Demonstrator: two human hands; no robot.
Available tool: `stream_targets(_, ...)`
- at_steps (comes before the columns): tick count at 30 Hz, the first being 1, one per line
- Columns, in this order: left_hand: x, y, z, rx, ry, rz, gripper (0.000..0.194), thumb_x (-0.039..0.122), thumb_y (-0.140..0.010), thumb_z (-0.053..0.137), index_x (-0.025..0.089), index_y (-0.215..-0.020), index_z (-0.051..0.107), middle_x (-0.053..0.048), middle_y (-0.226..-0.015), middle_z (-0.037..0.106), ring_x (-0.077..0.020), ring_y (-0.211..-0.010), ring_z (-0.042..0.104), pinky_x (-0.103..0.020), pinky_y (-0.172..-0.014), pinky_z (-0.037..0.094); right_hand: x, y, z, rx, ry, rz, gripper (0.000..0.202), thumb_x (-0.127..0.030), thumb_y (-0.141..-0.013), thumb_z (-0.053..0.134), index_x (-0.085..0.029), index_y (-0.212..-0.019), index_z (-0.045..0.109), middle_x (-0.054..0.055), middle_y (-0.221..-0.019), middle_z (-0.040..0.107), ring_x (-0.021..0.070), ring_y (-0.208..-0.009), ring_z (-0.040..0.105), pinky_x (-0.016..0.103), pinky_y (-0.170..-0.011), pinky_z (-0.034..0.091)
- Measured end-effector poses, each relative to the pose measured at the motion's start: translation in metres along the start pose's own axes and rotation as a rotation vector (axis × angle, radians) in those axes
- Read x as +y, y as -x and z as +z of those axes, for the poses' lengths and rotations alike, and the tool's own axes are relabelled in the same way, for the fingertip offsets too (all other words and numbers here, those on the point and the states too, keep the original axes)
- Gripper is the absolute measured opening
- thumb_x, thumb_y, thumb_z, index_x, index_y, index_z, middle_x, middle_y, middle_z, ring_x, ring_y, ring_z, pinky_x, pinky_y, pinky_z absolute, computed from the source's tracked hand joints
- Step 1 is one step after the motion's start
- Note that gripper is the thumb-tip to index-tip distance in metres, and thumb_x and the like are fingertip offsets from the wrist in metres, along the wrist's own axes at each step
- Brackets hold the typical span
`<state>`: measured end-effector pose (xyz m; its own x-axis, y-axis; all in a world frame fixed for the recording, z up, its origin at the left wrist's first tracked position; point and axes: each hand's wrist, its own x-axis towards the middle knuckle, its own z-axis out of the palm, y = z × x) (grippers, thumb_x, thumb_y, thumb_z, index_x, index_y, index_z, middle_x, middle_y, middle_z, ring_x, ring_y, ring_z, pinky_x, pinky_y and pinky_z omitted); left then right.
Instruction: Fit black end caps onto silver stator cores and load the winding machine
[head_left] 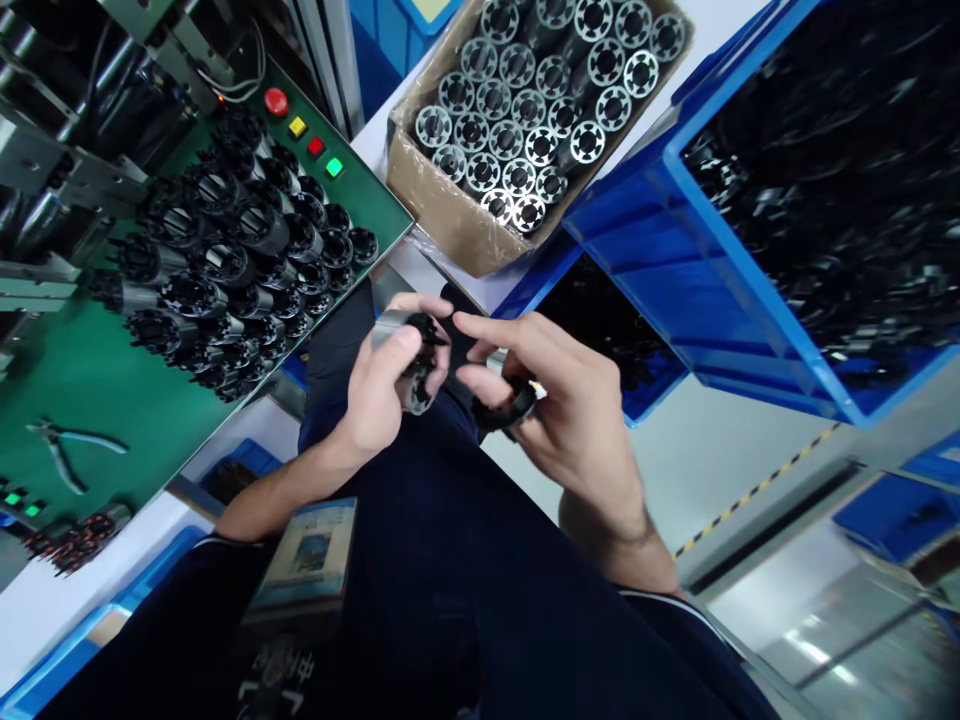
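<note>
My left hand (379, 390) is closed around a metal stator core (390, 325), a short grey cylinder with black plastic at its end. The thumb lies on top of it. To its right, my right hand (574, 400) curls around a black plastic ring-shaped piece (504, 412), held low against the palm and fingers. Its thumb and index finger point toward the left hand, and their tips are apart from the core. Part of what the right hand holds is hidden by its fingers.
A cardboard box (442, 215) of bare stator cores stands ahead. At left, a green bench (45, 370) holds rows of black-ended cores, pliers (71, 440), and push buttons (315, 147) beside a machine. Blue bins (712, 270) of black parts stand at right.
</note>
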<state>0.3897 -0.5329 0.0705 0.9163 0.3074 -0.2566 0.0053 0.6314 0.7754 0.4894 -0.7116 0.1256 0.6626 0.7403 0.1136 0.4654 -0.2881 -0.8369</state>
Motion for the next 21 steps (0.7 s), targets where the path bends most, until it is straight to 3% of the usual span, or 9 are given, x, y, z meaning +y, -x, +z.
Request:
stream_targets(3,0.006,-0.008,0.005,0.103,0.128,-0.101,0.044,0.068,-0.105,0.081,0.026,-0.11,0.069,0.003,-0.078,0.065,-0.0123,-0.051,0.05,-0.025,-0.044,0.041,0.008,-0.001,-0.01,-0.06,0.022,0.013,0.026,-0.023,-0.121,0.079,-0.029,-0.144,0.091,0.004,-0.105,0.084,0.0191,-0.091,0.08,0.033,-0.081,0.069)
stream_targets(6,0.011,-0.01,0.009,0.135,0.159,-0.079,0.041,0.064,-0.105,0.081,0.025,-0.108,0.07,0.003,-0.079,0.065,-0.0122,-0.053,0.052,-0.025,-0.047,0.042,0.011,0.002,-0.007,-0.05,-0.035,0.021,0.027,-0.02,-0.117,0.082,-0.031,-0.14,0.092,0.004,-0.107,0.086,0.0194,-0.092,0.08,0.032,-0.079,0.069)
stream_targets(8,0.012,-0.01,0.013,0.158,0.135,-0.036,0.04,0.063,-0.107,0.083,0.024,-0.108,0.071,0.001,-0.083,0.066,-0.0132,-0.058,0.057,-0.027,-0.054,0.048,0.01,0.004,0.0,0.003,-0.114,0.067,0.024,-0.024,-0.111,0.091,-0.031,-0.134,0.092,0.002,-0.108,0.089,0.0189,-0.088,0.082,0.033,-0.078,0.071)
stream_targets(10,0.01,-0.008,0.018,0.211,0.083,0.025,0.043,0.065,-0.109,0.084,0.024,-0.108,0.073,-0.002,-0.094,0.069,-0.0157,-0.069,0.065,-0.03,-0.062,0.054,0.009,0.005,0.009,0.1,-0.185,0.115,0.018,-0.029,-0.104,0.102,-0.029,-0.119,0.093,0.001,-0.106,0.093,0.0171,-0.076,0.081,0.031,-0.067,0.069)
stream_targets(13,0.008,-0.003,0.026,0.287,0.007,0.105,0.053,0.078,-0.113,0.077,0.025,-0.11,0.078,-0.006,-0.104,0.068,-0.0194,-0.082,0.067,-0.034,-0.071,0.057,0.007,0.003,0.024,0.228,-0.264,0.069,0.012,-0.027,-0.102,0.106,-0.028,-0.105,0.095,0.003,-0.105,0.097,0.0185,-0.074,0.085,0.03,-0.052,0.061)
stream_targets(17,0.01,0.001,0.033,0.337,-0.005,0.113,0.061,0.09,-0.11,0.073,0.03,-0.114,0.083,-0.006,-0.095,0.067,-0.0242,-0.085,0.064,-0.037,-0.076,0.06,0.01,0.002,0.037,0.22,-0.328,-0.022,0.02,-0.018,-0.111,0.093,-0.032,-0.124,0.099,0.004,-0.123,0.097,0.0192,-0.093,0.093,0.025,-0.058,0.07)
stream_targets(21,0.014,0.0,0.038,0.37,0.018,0.113,0.057,0.085,-0.117,0.065,0.031,-0.113,0.084,-0.007,-0.097,0.069,-0.0268,-0.094,0.068,-0.039,-0.087,0.061,0.013,0.01,0.039,0.128,-0.369,0.0,0.038,-0.021,-0.118,0.08,-0.034,-0.151,0.092,0.008,-0.142,0.09,0.014,-0.085,0.087,0.024,-0.065,0.076)
